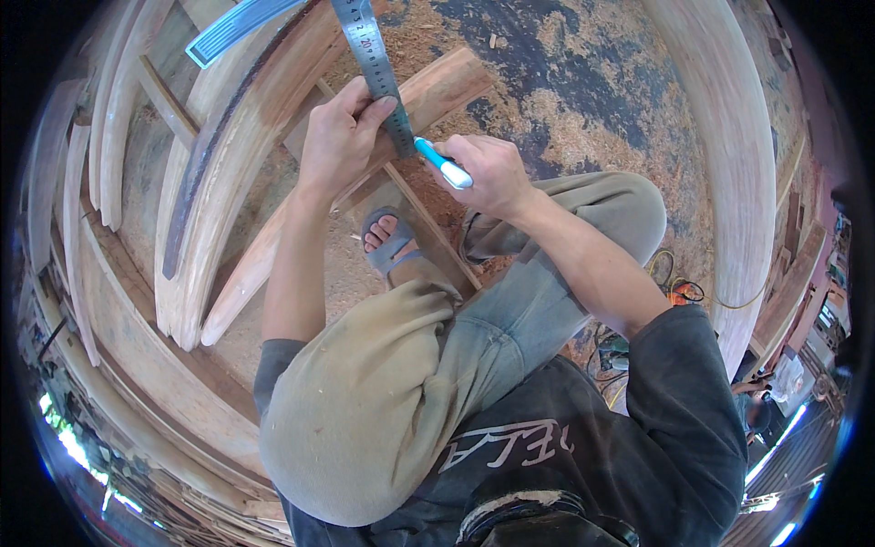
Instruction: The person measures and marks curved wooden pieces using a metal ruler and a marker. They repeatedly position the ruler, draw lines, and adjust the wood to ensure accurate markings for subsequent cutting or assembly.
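Note:
My left hand [335, 139] is closed on a steel ruler [372, 56], thumb on top and fingers around its edge. The ruler slants down across a reddish wooden piece [448, 84]. In my right hand [490, 173] is a teal and white pen [445, 166], pinched with its tip close by the ruler's lower end. Whether the tip touches the wood cannot be made out. Below the hands, a narrow wooden bar [428, 219] runs beside my sandalled foot [387, 239].
Long curved timbers [228, 173] lie at the left, with more planks [173, 387] beyond. A large pale curved beam [729, 137] stretches down the right. Sawdust [583, 100] covers the dark floor. A cable [670, 269] lies near my right knee. A blue striped strip [241, 29] shows at the top.

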A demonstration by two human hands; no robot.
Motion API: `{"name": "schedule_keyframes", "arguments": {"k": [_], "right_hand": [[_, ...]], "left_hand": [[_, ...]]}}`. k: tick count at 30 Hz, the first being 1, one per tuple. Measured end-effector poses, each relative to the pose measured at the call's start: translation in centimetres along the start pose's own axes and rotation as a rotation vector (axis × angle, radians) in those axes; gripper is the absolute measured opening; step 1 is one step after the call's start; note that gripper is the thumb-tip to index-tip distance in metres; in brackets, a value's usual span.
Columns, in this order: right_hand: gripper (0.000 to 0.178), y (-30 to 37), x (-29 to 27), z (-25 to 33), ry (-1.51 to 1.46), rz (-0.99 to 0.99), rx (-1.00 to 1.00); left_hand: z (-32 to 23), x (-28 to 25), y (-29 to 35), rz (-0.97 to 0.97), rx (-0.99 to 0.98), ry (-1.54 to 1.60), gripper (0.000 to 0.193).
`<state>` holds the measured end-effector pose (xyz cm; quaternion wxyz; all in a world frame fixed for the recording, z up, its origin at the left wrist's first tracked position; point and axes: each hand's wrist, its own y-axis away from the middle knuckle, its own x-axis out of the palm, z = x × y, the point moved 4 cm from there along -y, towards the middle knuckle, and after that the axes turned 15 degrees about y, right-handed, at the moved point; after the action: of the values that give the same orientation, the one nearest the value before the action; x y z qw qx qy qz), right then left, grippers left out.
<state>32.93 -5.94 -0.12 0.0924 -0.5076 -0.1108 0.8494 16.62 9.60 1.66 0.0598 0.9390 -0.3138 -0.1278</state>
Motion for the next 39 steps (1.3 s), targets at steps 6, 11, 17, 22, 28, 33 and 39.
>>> {"name": "schedule_keyframes", "arguments": {"k": [6,11,17,22,28,33,39], "right_hand": [[0.018,-0.2,-0.1,0.0,-0.006,0.022,0.019],[0.016,-0.7,-1.6,0.0,-0.05,-0.167,0.041],[0.017,-1.5,-1.0,0.5,-0.038,-0.062,0.041],[0.02,-2.2,-0.1,0.8,0.023,-0.014,-0.006],[0.02,-3.7,-3.0,0.7,-0.09,-0.073,0.027],[0.037,-6.2,-6.4,0.4,-0.45,0.06,0.465],[0.035,-10.6,-13.4,-0.5,-0.756,-0.021,0.8]], "left_hand": [[0.1,0.0,0.0,-0.001,0.029,0.028,0.019],[1.1,-2.7,1.2,-0.046,-0.046,0.044,0.02],[0.2,-7.4,2.3,-0.125,0.098,0.451,0.029],[-0.1,-8.5,1.6,-0.227,0.226,0.433,0.028],[0.1,-7.1,1.6,-0.261,0.125,0.54,0.023],[-4.5,-2.0,-2.6,0.014,0.289,0.497,0.031],[-12.7,5.1,-10.4,0.388,0.585,0.428,0.042]]}}
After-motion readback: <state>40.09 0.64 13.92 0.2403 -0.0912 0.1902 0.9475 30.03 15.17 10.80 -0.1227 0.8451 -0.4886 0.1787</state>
